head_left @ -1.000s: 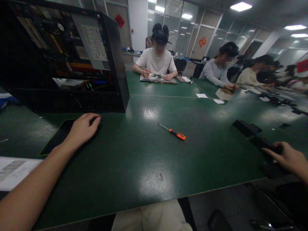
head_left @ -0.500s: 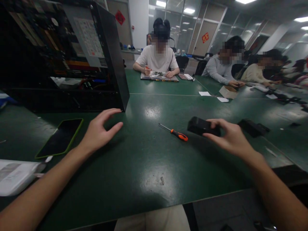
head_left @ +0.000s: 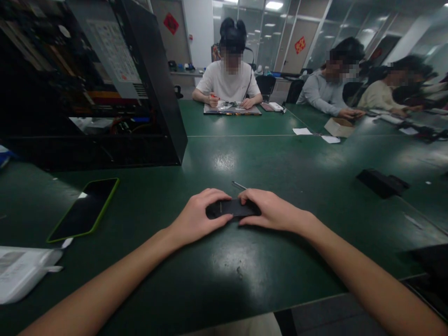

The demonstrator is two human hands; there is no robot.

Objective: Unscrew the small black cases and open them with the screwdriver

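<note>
A small black box-shaped device [head_left: 233,209], its exact kind unclear, is held between both hands low over the green table. My left hand [head_left: 201,214] grips its left end, thumb in front and fingers behind. Its right end is in my right hand [head_left: 269,208], fingers closed around it the same way. Just behind the device the thin metal shaft of a screwdriver [head_left: 239,185] shows; the handle is hidden by my right hand and the device.
An open black computer case [head_left: 168,102] stands at the left, with a green-edged phone [head_left: 87,210] and a white packet [head_left: 24,268] nearer me. Another black object [head_left: 381,183] lies right on the green table [head_left: 224,161]. A co-worker [head_left: 227,84] sits opposite; others sit at right.
My right hand has brought the black device left and lower, to the table's middle in front of me. My left hand has moved right and closed on its other end.
</note>
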